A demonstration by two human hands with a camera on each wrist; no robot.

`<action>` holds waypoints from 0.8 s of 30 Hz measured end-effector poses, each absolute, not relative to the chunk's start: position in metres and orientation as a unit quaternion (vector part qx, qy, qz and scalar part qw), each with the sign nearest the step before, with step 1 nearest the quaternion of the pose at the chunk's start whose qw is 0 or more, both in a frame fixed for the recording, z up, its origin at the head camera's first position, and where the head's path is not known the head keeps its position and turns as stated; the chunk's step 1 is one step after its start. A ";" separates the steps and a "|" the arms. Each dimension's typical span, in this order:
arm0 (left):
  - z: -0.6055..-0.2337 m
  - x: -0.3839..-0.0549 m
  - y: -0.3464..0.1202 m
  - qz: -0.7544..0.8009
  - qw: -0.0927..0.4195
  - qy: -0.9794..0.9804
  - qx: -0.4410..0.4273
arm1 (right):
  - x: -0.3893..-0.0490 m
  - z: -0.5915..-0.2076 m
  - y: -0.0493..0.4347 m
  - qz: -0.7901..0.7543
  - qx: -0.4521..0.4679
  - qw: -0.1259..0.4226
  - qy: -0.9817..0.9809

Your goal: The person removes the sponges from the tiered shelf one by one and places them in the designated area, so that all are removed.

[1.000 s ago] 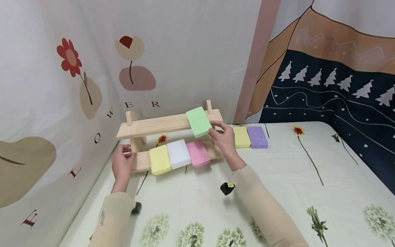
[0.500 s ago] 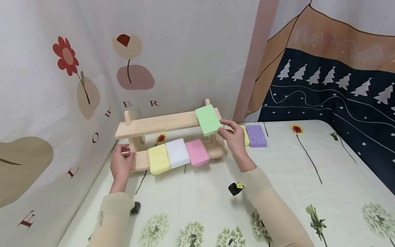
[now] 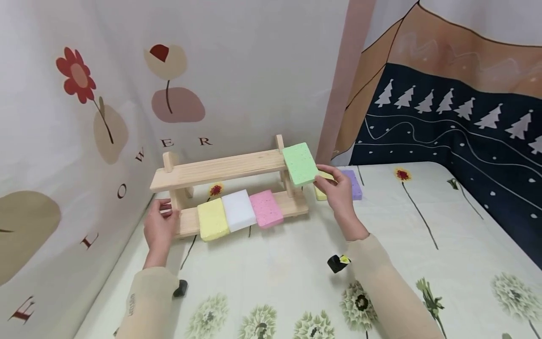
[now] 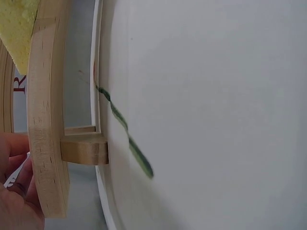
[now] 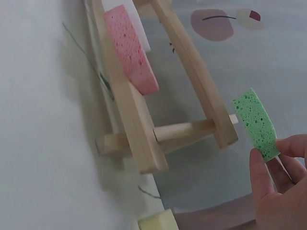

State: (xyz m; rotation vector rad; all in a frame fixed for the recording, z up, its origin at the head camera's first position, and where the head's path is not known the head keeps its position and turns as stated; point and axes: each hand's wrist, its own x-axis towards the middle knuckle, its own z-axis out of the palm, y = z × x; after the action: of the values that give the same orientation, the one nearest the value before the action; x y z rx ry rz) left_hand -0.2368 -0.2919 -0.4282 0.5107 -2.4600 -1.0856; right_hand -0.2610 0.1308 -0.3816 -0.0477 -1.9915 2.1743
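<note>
My right hand [image 3: 340,193] pinches a green sponge [image 3: 300,164] by its lower right corner. The sponge hangs tilted at the right end of the upper board of a two-tier wooden shelf [image 3: 220,170]. In the right wrist view, thumb and fingers hold the green sponge [image 5: 257,124] apart from the boards. My left hand [image 3: 160,228] grips the shelf's left end; in the left wrist view its fingers partly pass behind the wood [image 4: 45,120]. On the lower board lie a yellow sponge [image 3: 213,219], a white sponge [image 3: 239,210] and a pink sponge [image 3: 267,209], side by side.
Behind my right hand, another yellow sponge [image 3: 320,194] and a purple sponge [image 3: 356,186] lie on the cloth-covered table [image 3: 271,278], both partly hidden. A printed curtain [image 3: 245,70] hangs close behind the shelf. Small black devices [image 3: 337,264] sit by both wrists.
My right hand has carried the green sponge rightward, from in front of the upper board to its right end. The left hand keeps its place on the shelf. The view has shifted slightly.
</note>
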 end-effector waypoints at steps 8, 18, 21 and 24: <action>-0.427 -0.236 -0.291 -0.386 0.194 -0.884 0.178 | -0.249 -0.381 0.163 0.704 -0.046 0.115 -0.699; -0.426 -0.234 -0.293 -0.385 0.202 -0.884 0.172 | -0.243 -0.384 0.194 0.724 -0.071 0.146 -0.671; -0.426 -0.234 -0.292 -0.386 0.197 -0.885 0.170 | -0.241 -0.384 0.203 0.733 -0.081 0.150 -0.658; -0.427 -0.234 -0.291 -0.386 0.201 -0.884 0.171 | -0.240 -0.386 0.212 0.737 -0.089 0.157 -0.651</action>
State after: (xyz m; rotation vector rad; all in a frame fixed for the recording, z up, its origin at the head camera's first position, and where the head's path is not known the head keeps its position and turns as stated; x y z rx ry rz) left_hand -0.2343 -0.2915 -0.4269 0.4775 -2.4696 -1.0796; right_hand -0.2401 0.2118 -0.3860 -0.2542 -1.8627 2.1096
